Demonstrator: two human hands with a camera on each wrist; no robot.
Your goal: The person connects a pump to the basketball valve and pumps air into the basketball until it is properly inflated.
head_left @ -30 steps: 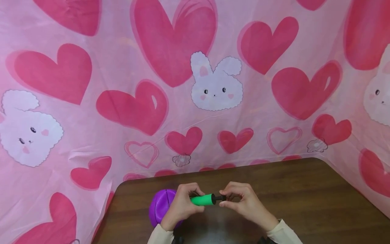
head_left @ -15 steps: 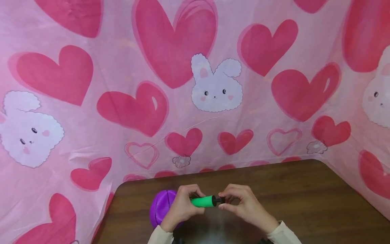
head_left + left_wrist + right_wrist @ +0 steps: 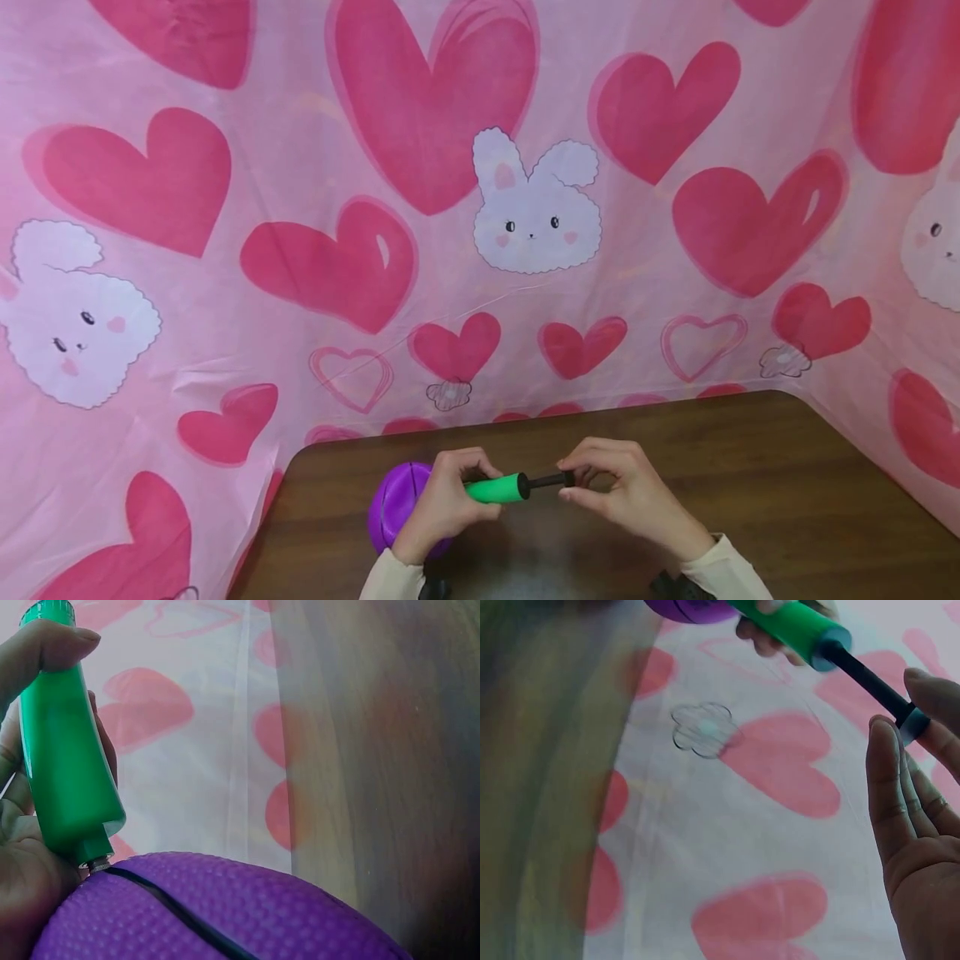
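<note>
A green hand pump (image 3: pixel 497 489) lies sideways in my left hand (image 3: pixel 452 500), which grips its barrel with thumb and fingers. The left wrist view shows the pump's nozzle end (image 3: pixel 95 851) meeting a purple ball (image 3: pixel 225 900) with black seam lines; the needle itself is hidden. In the head view that ball (image 3: pixel 392 504) sits partly behind my left wrist and looks dented. My right hand (image 3: pixel 630 492) pinches the knob (image 3: pixel 912 724) of the black pump rod (image 3: pixel 866 679) between thumb and fingertips. The rod stands well out of the barrel.
A brown wooden table (image 3: pixel 750 475) lies under both hands. Behind it and at both sides hangs a pink cloth (image 3: pixel 525 308) printed with hearts and rabbits, close against the table's far edge.
The rod first slid a little into the barrel, then came out further as my right hand moved right. My left hand, the barrel and the ball stay nearly in place.
</note>
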